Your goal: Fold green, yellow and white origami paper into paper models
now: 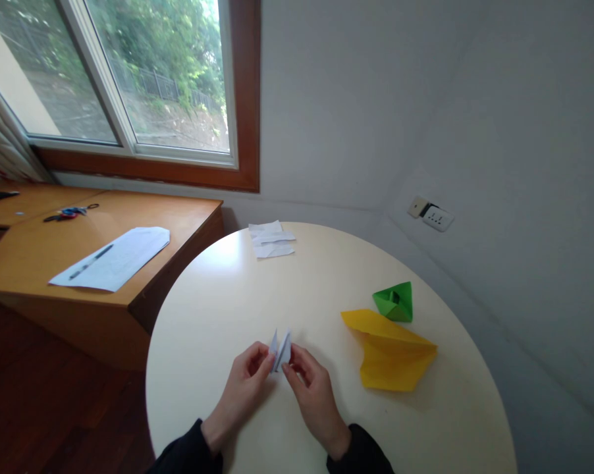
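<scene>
We pinch a small folded white paper piece btwn both hands, held just above the round table, near its front edge. Left hand fingers closed on its left side, right hand fingers closed on its right. Yellow folded paper lies to the right, green paper figure just behind it. White scraps at far edge.

Round cream desk with folded paper pieces.
A yellow fold lies at the right, a green fold just behind it, and white scraps at the far edge.
</scene>
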A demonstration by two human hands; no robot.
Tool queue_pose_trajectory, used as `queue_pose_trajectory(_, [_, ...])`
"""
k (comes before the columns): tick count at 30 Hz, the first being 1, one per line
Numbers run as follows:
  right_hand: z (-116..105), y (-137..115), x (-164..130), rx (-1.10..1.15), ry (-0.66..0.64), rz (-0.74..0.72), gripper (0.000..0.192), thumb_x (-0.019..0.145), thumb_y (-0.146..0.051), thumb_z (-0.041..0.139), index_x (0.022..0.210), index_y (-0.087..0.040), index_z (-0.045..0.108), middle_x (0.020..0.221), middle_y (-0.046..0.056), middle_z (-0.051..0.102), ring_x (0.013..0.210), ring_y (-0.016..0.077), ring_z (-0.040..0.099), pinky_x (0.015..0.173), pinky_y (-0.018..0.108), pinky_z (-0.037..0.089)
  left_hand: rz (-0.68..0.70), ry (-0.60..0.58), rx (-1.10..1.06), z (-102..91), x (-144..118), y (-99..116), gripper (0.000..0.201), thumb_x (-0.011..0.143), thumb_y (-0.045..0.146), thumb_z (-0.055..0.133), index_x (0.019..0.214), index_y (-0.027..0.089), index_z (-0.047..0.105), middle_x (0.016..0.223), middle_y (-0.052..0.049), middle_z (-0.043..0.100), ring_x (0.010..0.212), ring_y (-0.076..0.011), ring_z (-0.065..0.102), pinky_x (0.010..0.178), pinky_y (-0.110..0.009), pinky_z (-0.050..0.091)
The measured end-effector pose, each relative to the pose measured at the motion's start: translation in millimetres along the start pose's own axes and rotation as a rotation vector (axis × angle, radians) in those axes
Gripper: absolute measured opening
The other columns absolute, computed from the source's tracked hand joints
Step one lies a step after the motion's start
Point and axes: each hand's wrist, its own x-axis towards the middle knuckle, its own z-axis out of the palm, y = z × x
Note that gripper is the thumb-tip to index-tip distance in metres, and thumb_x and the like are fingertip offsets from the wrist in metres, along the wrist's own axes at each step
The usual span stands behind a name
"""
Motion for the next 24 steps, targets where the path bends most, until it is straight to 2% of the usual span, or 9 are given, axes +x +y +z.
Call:
queue_pose_trajectory(4, [-0.3, 3.4, 0.3, 0.026, 0.007, -0.001, 0.028, 0.081, -0.029, 0.057, 0.105, -0.018, 0.061, 0.096, 0.008, 0.066, 0.086, 0.0197, 0.062, 0.077, 0.031, 0.051, -0.024, -0.043, -0.082, 2.9, -1.0, 2.3, 0.031, 0.066, 0.042, 0.070, 0.076, 0.015, 0.058, 0.072, -0.003, 0.061, 0.069, -0.0157, 0.055, 0.067, -0.027, 0.043])
queue_pose_trajectory(10, [1.4, 5.8, 0.2, 0.080, 0.033, 0.031, 0.035, 0.080, -0.031, 0.058, 0.112, -0.020, 0.056, 0.095, 0.007, 0.065, 0.083, 0.0179, 0.062, 0.076, 0.030, 0.051, -0.041, 0.072, -0.089, 1.8, -0.7, 6.4, 0.030, 0.063, 0.040, 0.072, 0.065, 0.015, 0.056, 0.063, 0.001, 0.057, 0.062, -0.0127, 0.052, 0.060, -0.024, 0.041])
queue_pose_trajectory(16, [2.3, 1.9, -2.4, 0.116, 0.033, 0.024, 0.043, 0.079, -0.031, 0.060, 0.120, -0.022, 0.050, 0.091, 0.005, 0.065, 0.077, 0.0153, 0.062, 0.075, 0.029, 0.052, -0.038, 0.085, -0.130, 0.6, 1.0, 8.1, 0.029, 0.064, 0.038, 0.072, 0.067, 0.016, 0.054, 0.061, 0.003, 0.055, 0.059, -0.0108, 0.051, 0.057, -0.022, 0.039])
queue_pose_trajectory(21, [2.1, 0.2, -2.9, 0.126, 0.035, 0.001, 0.036, 0.084, -0.034, 0.052, 0.117, -0.021, 0.053, 0.095, 0.006, 0.065, 0.085, 0.0174, 0.063, 0.077, 0.030, 0.052, -0.080, 0.000, -0.230, 1.7, -0.6, 6.9, 0.033, 0.068, 0.039, 0.070, 0.085, 0.018, 0.051, 0.069, 0.000, 0.063, 0.067, -0.0146, 0.058, 0.064, -0.025, 0.042])
queue_pose_trajectory(24, [0.4, 0.3, -2.6, 0.083, 0.060, -0.006, 0.036, 0.084, -0.033, 0.052, 0.117, -0.020, 0.052, 0.092, 0.006, 0.064, 0.083, 0.0174, 0.063, 0.075, 0.030, 0.052, -0.101, -0.044, -0.260, 2.0, -1.7, 6.6, 0.037, 0.068, 0.039, 0.070, 0.091, 0.019, 0.049, 0.074, -0.001, 0.065, 0.069, -0.0153, 0.059, 0.064, -0.025, 0.042])
